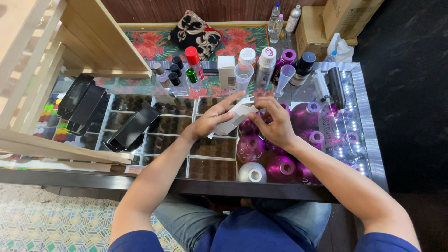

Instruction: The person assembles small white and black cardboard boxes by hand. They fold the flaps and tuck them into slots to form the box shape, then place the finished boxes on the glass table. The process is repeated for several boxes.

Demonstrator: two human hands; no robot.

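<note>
Both of my hands meet over the glass counter top [361, 100] and hold a small white carton box [237, 116] between them. My left hand [212, 116] grips its lower left side with fingers stretched toward the flap. My right hand [275, 122] pinches the box's upper right end. Under the hands, beneath the glass, lie round purple bottles [250, 148] and one silver bottle [252, 172].
Behind the hands stand capped bottles [266, 65], a clear plastic cup [243, 74], a funnel [285, 77], a white box [227, 70] and small vials [177, 77]. Syringes [329, 91] lie at right. Black open boxes [133, 128] rest at left near a wooden rack [88, 37].
</note>
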